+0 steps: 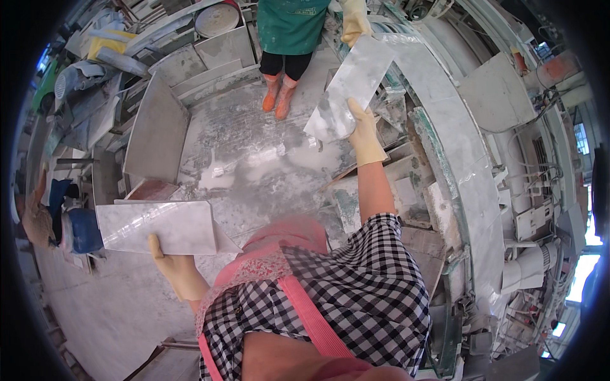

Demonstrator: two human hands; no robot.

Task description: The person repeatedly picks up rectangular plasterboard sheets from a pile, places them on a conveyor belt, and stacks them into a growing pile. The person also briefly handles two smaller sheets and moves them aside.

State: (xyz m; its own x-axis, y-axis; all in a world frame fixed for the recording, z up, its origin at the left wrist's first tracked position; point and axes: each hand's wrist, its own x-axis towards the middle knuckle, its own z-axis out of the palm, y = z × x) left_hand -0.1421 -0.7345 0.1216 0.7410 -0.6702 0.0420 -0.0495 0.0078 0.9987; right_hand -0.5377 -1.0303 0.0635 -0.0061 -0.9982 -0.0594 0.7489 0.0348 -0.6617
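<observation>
My left hand (pixel 173 272), in a cream rubber glove, grips a white stone tile (pixel 162 225) at the left, its thumb over the near edge. At least one more piece shows behind that tile. Ahead, my right hand (pixel 365 134), gloved alike, closes on the near end of a long, glossy grey-white stone strip (pixel 357 79). The strip slants up to a co-worker's gloved hand (pixel 356 26), which touches its far end.
A co-worker in a green apron (pixel 292 28) and orange boots (pixel 272 92) stands ahead. Along the right curves a wet stone-topped bench (pixel 467 146). Large slabs (pixel 155 130) lean at the left, and the floor (pixel 254 155) is wet. Another person (pixel 47 216) is at the far left.
</observation>
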